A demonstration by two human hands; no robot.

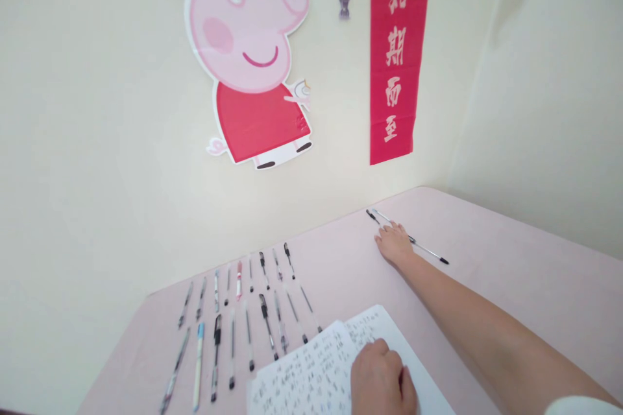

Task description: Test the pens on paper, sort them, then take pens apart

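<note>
My right hand reaches far across the pink table, arm stretched out. Its fingers are pressed together on a thin clear pen with a black tip, which runs under the hand. A second, dark-capped pen lies just beyond the fingertips. My left hand rests as a loose fist on a white sheet covered in handwriting at the near edge. I see nothing inside that fist.
Several pens lie in two neat rows on the table's left half, just beyond the sheet. The table stands in a wall corner. On the back wall are a cartoon pig sticker and a red banner with gold characters.
</note>
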